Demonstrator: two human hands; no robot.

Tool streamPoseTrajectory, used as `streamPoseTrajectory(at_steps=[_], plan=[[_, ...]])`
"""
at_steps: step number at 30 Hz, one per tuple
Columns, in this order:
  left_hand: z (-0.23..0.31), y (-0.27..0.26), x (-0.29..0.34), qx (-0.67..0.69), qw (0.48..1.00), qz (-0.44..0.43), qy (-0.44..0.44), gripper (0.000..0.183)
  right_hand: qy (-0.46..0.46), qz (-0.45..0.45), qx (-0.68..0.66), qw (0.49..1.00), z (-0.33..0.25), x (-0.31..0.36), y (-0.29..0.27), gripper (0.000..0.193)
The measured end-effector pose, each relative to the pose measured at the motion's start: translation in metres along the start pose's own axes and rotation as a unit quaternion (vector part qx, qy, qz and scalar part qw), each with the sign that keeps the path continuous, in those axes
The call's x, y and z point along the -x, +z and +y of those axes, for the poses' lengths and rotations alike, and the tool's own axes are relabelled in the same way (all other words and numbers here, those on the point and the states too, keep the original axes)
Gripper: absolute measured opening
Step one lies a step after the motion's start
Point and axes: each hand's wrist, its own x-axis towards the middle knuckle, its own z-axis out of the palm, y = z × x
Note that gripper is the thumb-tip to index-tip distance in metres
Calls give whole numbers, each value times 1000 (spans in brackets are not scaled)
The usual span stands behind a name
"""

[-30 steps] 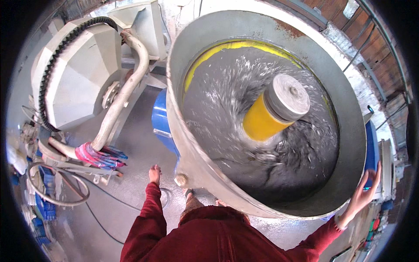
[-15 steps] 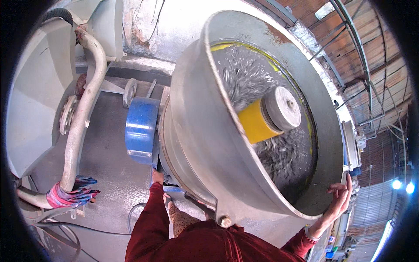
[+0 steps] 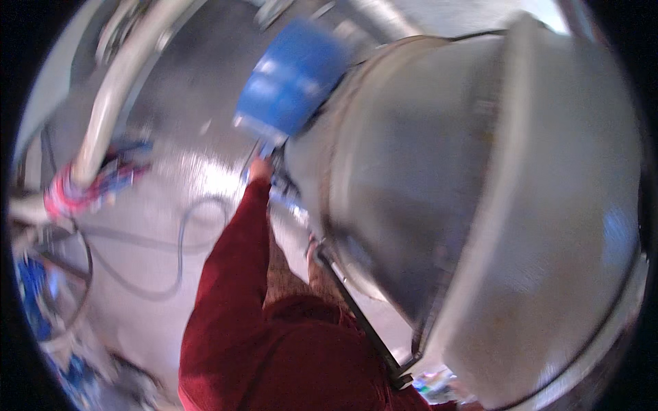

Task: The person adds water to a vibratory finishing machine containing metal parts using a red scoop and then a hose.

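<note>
My left hand reaches down below a blue rounded cover. Its fingers look curled at the blue metal frame by the machine's base; motion blur hides what they hold. Beside it, to the right, stands the large grey metal drum, whose outer wall and wide rim band fill the right half. From this angle the inside of the drum is hidden. Of my right arm only a bit of red sleeve shows at the lower edge, and the right hand cannot be made out.
A dark metal bar runs between my body and the drum. On the left, a pale bent pipe has a pink and blue cloth tied round it. A grey hose loops across the floor, and blue items lie at the far left.
The view has swung down and to the right, so the drum's churning contents are out of sight. My left hand remains low by the blue cover; my right hand has left the drum's rim.
</note>
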Motion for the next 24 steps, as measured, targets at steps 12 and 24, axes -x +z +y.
streamPoseTrajectory(at_steps=[12,24], plan=[[-65,125,-42,216,931,-83,-283,33,-81,-24,-13,996,-50,1,55,41],[-125,99,87,182,940,28,-288,47,-95,-4,-126,987,-46,11,70,38]])
